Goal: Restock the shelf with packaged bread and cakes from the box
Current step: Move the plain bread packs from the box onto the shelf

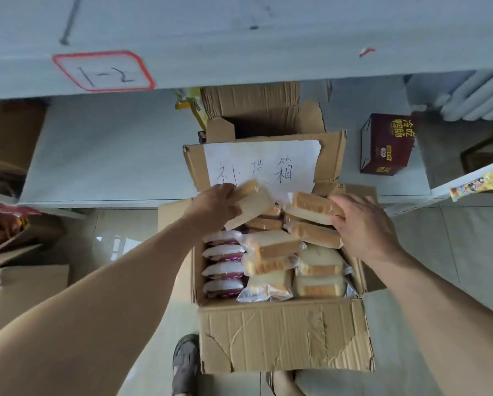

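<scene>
— Hands first: what has each one got?

— The left hand grips a wrapped bread slice, fingers curled round its near edge, and holds it tilted just above the far end of the box. The right hand has its fingers curled over another wrapped bread piece, browner on top, at the far right of the load.

— And the box itself?

— Cardboard, open, on the tiled floor just in front of the person's shoe. Its far flap stands up with a white paper sheet of handwritten characters on it. Inside, a column of white-and-purple cake packets runs down the left side; clear-wrapped bread packs fill the middle and right — stacked loosely, some tilted.

— Where's the shelf?

— Just beyond the box: a pale lower shelf board with a second, empty cardboard carton and a dark red carton on it. The upper shelf edge carries a red-bordered label reading "1-2".
</scene>
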